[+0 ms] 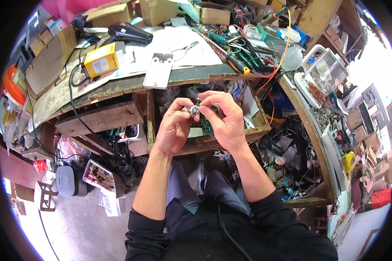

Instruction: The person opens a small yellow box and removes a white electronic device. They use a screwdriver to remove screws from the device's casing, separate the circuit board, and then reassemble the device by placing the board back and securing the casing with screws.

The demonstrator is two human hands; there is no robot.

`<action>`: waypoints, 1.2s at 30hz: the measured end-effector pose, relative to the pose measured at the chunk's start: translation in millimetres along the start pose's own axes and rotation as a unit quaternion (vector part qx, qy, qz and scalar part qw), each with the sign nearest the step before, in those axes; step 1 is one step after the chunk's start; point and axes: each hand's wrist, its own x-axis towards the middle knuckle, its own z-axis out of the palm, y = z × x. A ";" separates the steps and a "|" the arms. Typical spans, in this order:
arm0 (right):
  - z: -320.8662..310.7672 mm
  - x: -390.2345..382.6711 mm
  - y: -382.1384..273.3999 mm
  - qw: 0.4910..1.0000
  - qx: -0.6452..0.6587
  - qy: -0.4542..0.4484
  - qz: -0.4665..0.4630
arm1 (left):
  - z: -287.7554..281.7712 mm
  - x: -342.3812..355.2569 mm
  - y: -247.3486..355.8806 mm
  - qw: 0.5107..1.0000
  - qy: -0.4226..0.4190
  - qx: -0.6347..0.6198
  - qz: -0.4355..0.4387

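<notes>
Silvery metal, small: we find the part (195,110) pinched between both hands, held up over an open wooden drawer (151,118) beneath the bench edge. Its exact form is too small for us to tell.

Left hand (175,127): thumb and index finger closed nearly together at the part, other fingers curled in. Right hand (226,124): thumb and forefinger also pinched close on it, from the other side. A green circuit board (207,126) shows just below the right hand's fingers; whether that hand also holds it or it lies in the drawer, we cannot tell.

Beyond the hands, on the worn workbench (191,75), we note a white plastic plate (158,71) overhanging the near edge. Behind it lies white paper (165,41), with a black hair dryer (131,33) at its far left and a yellow carton (102,61) nearer us. A yellow-and-black handled tool (236,64) lies to the right, among tools and wires.

Farther right, a clear plastic container (329,70) stands tilted. Down left, on the grey floor (82,222), we log a dark grey case (66,180) beside an open cardboard box (119,187).
</notes>
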 end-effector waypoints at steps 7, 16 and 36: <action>4.6 0.5 5.3 0.997 0.057 0.024 0.039 | 3.4 -0.4 1.2 1.000 0.011 0.021 -0.005; 7.1 -2.6 12.8 0.986 0.135 0.028 0.093 | 2.7 -0.3 0.9 0.999 0.016 0.042 -0.014; -0.3 -2.0 9.4 1.000 0.025 0.018 -0.002 | 5.9 -1.4 2.9 0.998 0.037 0.044 -0.020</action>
